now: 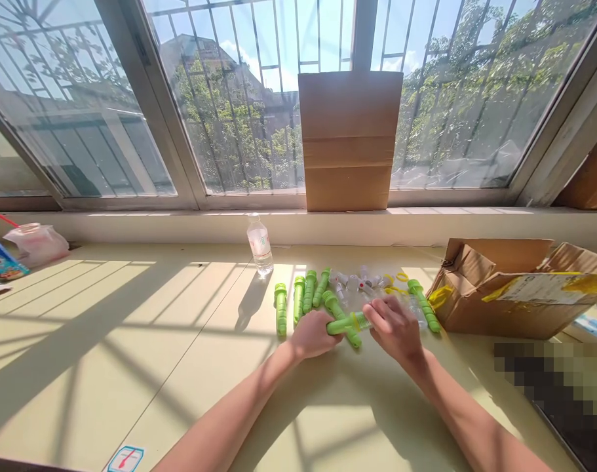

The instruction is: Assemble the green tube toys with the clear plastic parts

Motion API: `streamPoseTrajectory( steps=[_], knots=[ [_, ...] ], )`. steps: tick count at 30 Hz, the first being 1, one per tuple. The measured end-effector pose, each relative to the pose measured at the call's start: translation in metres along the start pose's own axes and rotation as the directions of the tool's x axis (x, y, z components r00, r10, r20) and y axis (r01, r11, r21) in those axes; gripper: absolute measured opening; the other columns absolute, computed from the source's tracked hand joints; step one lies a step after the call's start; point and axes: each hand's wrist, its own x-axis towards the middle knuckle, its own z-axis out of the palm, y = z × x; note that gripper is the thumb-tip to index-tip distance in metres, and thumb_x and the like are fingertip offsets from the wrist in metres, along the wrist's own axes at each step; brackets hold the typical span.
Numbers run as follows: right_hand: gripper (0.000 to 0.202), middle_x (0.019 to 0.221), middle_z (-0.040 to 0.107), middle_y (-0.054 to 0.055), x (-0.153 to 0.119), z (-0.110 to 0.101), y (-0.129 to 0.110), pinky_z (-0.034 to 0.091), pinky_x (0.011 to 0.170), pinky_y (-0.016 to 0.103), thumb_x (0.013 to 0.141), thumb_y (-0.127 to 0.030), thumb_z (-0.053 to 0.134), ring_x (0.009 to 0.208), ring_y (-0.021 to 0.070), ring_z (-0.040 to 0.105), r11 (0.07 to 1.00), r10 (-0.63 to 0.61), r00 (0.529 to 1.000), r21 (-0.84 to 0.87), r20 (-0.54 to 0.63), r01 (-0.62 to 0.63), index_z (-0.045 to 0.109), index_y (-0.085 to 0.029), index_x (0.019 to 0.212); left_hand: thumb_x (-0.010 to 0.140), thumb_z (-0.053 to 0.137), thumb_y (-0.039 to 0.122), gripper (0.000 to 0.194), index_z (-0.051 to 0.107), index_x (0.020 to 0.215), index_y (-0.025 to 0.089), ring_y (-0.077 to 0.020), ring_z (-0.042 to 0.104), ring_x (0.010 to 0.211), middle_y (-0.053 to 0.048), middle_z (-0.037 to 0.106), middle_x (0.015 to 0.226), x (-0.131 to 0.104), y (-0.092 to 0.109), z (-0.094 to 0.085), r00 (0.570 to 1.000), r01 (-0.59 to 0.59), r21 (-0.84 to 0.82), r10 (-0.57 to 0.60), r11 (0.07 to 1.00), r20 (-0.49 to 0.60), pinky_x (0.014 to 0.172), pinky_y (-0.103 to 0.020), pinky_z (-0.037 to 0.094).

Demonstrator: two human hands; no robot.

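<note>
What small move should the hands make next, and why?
I'd probably steady the left hand and gently twist the right hand about the length of the green tube. The left hand grips one end and the right hand closes around the other, past a yellow band; it hides how that end sits, so a light turn seems safest.

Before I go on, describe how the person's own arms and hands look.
The ungloved left hand and ungloved right hand join bare forearms that narrow toward the wrists. No sleeve, watch or bracelet shows on either side; rings cannot be told at this size.
</note>
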Motion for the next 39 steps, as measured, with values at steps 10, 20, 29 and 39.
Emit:
streamPoseTrajectory(
  steps=[10,20,29,39],
  knots=[
    [0.018,0.070,0.068,0.002,-0.006,0.005,-0.003,0.020,0.052,0.030,0.068,-0.006,0.057,0.062,0.0168,0.054,0.967,0.222,0.849,-0.001,0.480,-0.253,0.064,-0.021,0.075,0.087,0.046,0.019,0.024,0.069,0.096,0.016,-0.0283,0.068,0.084,-0.014,0.073,0.090,0.005,-0.011,0.007,0.992,0.000,0.310,0.040,0.951,-0.122,0.068,-0.033,0.044],
    [0.028,0.065,0.060,-0.002,0.000,-0.004,-0.002,0.030,0.062,0.027,0.075,0.005,0.054,0.067,0.0138,0.050,0.999,-0.036,0.997,0.005,-0.074,0.036,0.064,-0.021,0.080,0.078,0.057,0.031,0.030,0.047,0.052,0.019,-0.0132,0.048,0.042,0.001,0.049,0.045,-0.003,-0.010,-0.017,0.890,0.094,-0.515,0.160,0.852,0.427,0.045,-0.025,0.036],
    [0.026,0.067,0.066,0.003,-0.005,0.002,0.003,0.021,0.052,0.030,0.057,0.000,0.056,0.066,0.0179,0.055,0.994,0.105,0.935,0.002,0.338,-0.112,0.063,-0.020,0.071,0.083,0.052,0.022,0.013,0.063,0.077,0.018,-0.0217,0.062,0.072,-0.006,0.064,0.074,-0.004,0.004,0.009,0.999,0.043,0.026,-0.043,0.999,-0.003,0.065,-0.029,0.042],
    [0.026,0.064,0.061,-0.001,-0.003,-0.001,0.006,0.028,0.058,0.028,0.070,0.005,0.055,0.067,0.0141,0.050,1.000,0.001,0.995,0.026,0.102,-0.004,0.062,-0.020,0.070,0.081,0.053,0.029,0.017,0.063,0.070,0.020,-0.0164,0.058,0.055,0.000,0.057,0.058,-0.007,0.004,-0.014,0.945,0.070,-0.367,0.056,0.928,0.322,0.054,-0.026,0.044]
  ],
)
